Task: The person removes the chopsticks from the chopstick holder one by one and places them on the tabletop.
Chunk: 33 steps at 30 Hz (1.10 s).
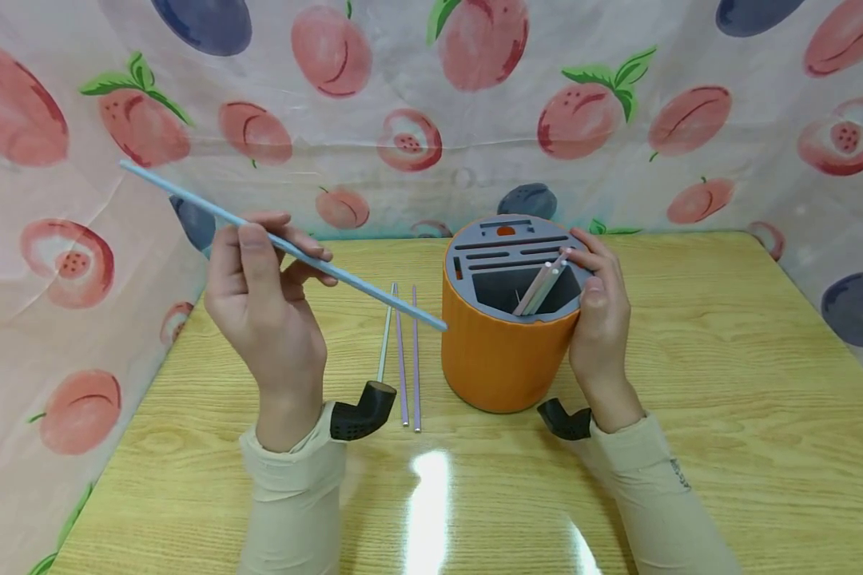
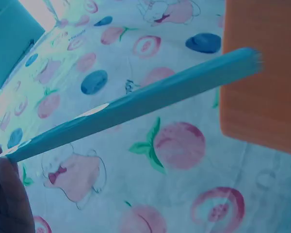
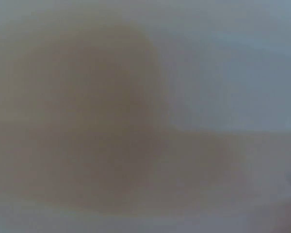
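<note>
My left hand (image 1: 266, 311) pinches a long, thin light-blue stick (image 1: 363, 285) between thumb and fingers. The stick slants down to the right in the head view, its lower tip overlapping the side of an orange round desk organizer (image 1: 507, 359). In the left wrist view that tip (image 2: 245, 63) points toward the orange wall. My right hand (image 1: 600, 311) grips the organizer's right side, thumb at the grey slotted top and fingers along the rim. Several pale sticks (image 1: 542, 289) lean in the large front compartment, their upper ends by the right fingertips. The right wrist view is blurred.
Left of the organizer, two purple sticks (image 1: 415, 359) and a pale green stick (image 1: 385, 343) lie on the wooden table (image 1: 726, 383). A black wrist camera (image 1: 363, 411) overlaps the green one's near end. Fruit-printed cloth (image 1: 475, 176) hangs behind and at the left.
</note>
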Motion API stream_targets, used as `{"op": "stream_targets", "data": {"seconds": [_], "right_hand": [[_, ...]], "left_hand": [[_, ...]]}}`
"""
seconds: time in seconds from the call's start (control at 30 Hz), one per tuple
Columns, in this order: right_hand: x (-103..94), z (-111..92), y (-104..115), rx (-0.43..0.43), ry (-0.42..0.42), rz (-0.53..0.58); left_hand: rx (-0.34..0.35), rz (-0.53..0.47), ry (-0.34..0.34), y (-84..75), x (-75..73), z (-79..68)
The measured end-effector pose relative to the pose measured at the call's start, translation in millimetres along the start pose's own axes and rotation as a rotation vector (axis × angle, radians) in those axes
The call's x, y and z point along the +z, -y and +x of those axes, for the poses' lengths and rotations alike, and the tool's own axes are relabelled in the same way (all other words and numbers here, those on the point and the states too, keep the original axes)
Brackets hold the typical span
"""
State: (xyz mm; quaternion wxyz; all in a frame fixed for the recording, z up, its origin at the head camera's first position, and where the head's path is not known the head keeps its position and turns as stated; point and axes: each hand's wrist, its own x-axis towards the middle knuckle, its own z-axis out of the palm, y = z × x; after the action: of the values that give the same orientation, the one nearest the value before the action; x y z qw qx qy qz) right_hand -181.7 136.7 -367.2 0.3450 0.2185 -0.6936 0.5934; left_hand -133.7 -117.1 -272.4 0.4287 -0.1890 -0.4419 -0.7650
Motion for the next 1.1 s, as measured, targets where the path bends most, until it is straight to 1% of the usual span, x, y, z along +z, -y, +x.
{"op": "stream_targets", "data": {"seconds": [0.1,0.17,0.23,0.33,0.43,0.53,0.67,0.8,0.9,1.03,1.1], "right_hand": [[0.6,1,1,0.0,0.001,-0.005],[0.9,1,1,0.001,0.0,-0.005],[1.1,1,1,0.003,-0.002,-0.007],[1.4,0,1,0.007,-0.001,-0.004],[1.4,1,1,0.008,0.001,-0.002],[1.6,1,0,0.006,-0.001,-0.003],[1.8,1,0,0.006,-0.004,-0.002],[1.9,1,-1,0.009,-0.004,0.006],[1.7,1,-1,0.011,-0.003,0.01],[1.8,1,-2,0.009,-0.003,0.011],[2.1,1,-1,0.008,-0.005,0.013]], "left_hand": [[-0.069,0.095,0.076,8.0,-7.6,2.0],[-0.118,0.196,0.142,16.9,-13.2,2.8],[-0.176,0.317,0.202,28.1,-20.2,3.3],[-0.261,0.533,0.277,48.6,-32.4,2.9],[-0.339,0.732,0.334,69.9,-45.5,1.0],[-0.432,0.861,0.362,88.4,-58.2,-1.5],[-0.554,1.005,0.4,106.9,-73.7,-5.6],[-0.642,1.138,0.491,120.7,-85.9,-11.1],[-0.72,1.197,0.565,129.2,-92.9,-15.4],[-0.833,1.239,0.643,138.1,-100.3,-21.0],[-0.874,1.257,0.681,140.9,-103.5,-24.1]]}}
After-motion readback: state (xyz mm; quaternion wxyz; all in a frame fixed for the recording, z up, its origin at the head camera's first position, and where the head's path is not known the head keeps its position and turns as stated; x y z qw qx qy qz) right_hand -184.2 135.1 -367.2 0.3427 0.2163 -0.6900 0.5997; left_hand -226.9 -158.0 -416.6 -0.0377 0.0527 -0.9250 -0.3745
